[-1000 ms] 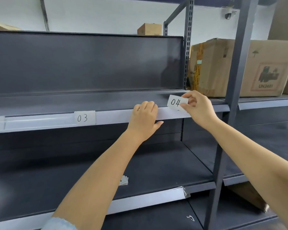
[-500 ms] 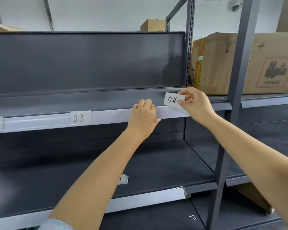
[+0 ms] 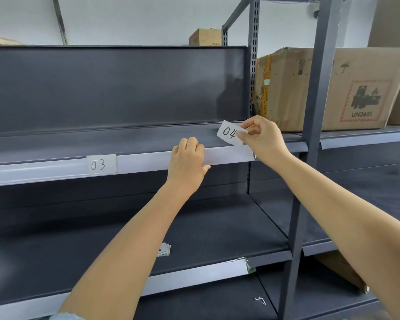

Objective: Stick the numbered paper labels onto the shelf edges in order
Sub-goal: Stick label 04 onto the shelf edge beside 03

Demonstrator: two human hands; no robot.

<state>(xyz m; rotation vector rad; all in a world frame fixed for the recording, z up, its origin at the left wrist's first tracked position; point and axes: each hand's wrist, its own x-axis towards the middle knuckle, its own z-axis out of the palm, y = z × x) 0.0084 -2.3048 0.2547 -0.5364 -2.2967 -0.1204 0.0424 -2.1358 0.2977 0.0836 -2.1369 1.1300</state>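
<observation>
Matt dark grey painted metal on the shelf boards point(image 3: 125, 144) and the perforated upright point(image 3: 254, 65), smooth, faintly dusty in sheen. Pale, semi-glossy plastic along the shelf edge strip point(image 3: 148, 161), smooth and lightly reflective. Thin matt white paper in the 04 label point(image 3: 229, 133) and the 03 label point(image 3: 101, 164), with hand-inked digits. Rough brown corrugated card on the cardboard box point(image 3: 360, 88), yellow glossy tape down one corner.

Cardboard box point(image 3: 346, 88) on the right shelf
</observation>
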